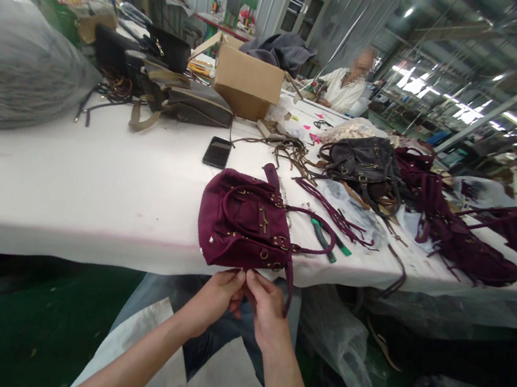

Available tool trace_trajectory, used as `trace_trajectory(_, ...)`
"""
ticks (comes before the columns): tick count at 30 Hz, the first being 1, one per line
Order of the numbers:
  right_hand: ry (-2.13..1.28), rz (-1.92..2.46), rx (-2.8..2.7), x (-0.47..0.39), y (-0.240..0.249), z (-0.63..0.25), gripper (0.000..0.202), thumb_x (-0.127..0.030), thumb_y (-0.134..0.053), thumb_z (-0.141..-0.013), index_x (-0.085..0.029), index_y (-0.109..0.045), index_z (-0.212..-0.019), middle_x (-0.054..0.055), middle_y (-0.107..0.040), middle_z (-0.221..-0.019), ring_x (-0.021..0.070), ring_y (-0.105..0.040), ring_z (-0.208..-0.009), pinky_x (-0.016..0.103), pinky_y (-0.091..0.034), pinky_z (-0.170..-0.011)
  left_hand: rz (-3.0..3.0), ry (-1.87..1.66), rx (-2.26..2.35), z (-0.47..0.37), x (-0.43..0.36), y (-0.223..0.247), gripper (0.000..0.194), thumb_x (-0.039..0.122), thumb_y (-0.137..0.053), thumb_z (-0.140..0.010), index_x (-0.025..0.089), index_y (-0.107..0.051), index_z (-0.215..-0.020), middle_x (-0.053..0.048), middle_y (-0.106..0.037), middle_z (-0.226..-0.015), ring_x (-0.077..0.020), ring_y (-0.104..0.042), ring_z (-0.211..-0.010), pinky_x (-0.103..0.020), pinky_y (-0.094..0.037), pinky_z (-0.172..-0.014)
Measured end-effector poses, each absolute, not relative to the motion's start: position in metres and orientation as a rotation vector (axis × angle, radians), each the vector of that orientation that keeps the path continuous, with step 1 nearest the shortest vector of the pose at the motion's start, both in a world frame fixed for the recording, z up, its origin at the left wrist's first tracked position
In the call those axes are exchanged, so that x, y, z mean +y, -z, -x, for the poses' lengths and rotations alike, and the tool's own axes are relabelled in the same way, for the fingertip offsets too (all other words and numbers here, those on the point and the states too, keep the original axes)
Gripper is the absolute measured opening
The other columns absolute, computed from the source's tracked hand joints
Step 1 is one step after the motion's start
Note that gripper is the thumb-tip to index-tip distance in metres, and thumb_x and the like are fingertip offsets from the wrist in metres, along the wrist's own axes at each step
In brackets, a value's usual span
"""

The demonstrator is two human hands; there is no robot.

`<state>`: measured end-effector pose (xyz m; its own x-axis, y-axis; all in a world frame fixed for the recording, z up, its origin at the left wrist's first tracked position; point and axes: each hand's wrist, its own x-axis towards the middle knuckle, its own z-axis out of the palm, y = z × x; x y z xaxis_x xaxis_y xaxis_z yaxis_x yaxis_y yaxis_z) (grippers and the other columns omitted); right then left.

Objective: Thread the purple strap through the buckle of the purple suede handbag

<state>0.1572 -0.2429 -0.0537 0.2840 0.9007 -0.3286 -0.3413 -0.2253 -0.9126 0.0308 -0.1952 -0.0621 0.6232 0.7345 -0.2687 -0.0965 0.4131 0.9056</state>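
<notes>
The burgundy handbag (245, 224) lies flat on the white surface (89, 190), its lower edge hanging a little over the near rim. Both hands meet just under this edge: the left hand (215, 296) and the right hand (265, 308) have fingers pressed together, pinching something small at the bag's bottom; what exactly, I cannot tell. The bag extends away from the fingers. Green-handled pliers (325, 239) lie just to its right.

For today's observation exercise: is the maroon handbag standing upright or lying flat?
Lying flat: the maroon handbag rests on its side at the table edge, handles sprawled.
</notes>
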Motion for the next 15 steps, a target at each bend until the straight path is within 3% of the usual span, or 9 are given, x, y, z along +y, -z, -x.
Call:
trace_trajectory(2,-1.249,1.316,-0.518,-0.241,0.055,-0.155,0.043,-0.059,-0.092,-0.076,-0.018,-0.078,-0.077,0.003,-0.072,-0.073,0.0177,-0.062,-0.068,0.031,-0.051,-0.063,-0.845,-0.555,0.712,-0.032,-0.199,0.068,0.062,0.081,-0.066,-0.088,0.025,-0.041,-0.081,0.01,-0.026,-0.065,-0.0102,-0.022,-0.053,-0.025,-0.024,-0.048)
trace_trajectory(4,-1.17,1.337,-0.492,-0.238,0.06,-0.154,0.043,-0.056,-0.096,-0.068,-0.018,-0.077,-0.073,0.003,-0.072,-0.074,0.017,-0.06,-0.072,0.031,-0.051,-0.069,-0.786,-0.54,0.708,-0.032,-0.202,0.073,0.06,0.078,-0.069,-0.088,0.025,-0.041,-0.085,0.011,-0.025,-0.065,-0.0083,-0.015,-0.053,-0.022,-0.013,-0.046)
trace_trajectory(9,-1.045,1.374,-0.465,-0.229,0.072,-0.152,0.042,-0.051,-0.097,-0.064,-0.019,-0.07,-0.059,0.0,-0.06,-0.059,0.0156,-0.05,-0.064,0.032,-0.042,-0.066,-0.722,-0.582,0.614,-0.028,-0.202,0.076,0.045,0.064,-0.065,-0.098,0.023,-0.049,-0.088,0.01,-0.029,-0.064,-0.0072,-0.016,-0.05,-0.021,-0.011,-0.043)
trace_trajectory(15,-1.031,1.329,-0.344,-0.223,0.072,-0.147,0.044,-0.048,-0.103,-0.051,-0.018,-0.073,-0.063,0.0,-0.067,-0.064,0.0142,-0.054,-0.067,0.029,-0.045,-0.067,-0.695,-0.604,0.595,-0.031,-0.2,0.079,0.045,0.062,-0.065,-0.099,0.023,-0.046,-0.084,0.011,-0.026,-0.061,-0.0076,-0.014,-0.049,-0.022,-0.011,-0.042)
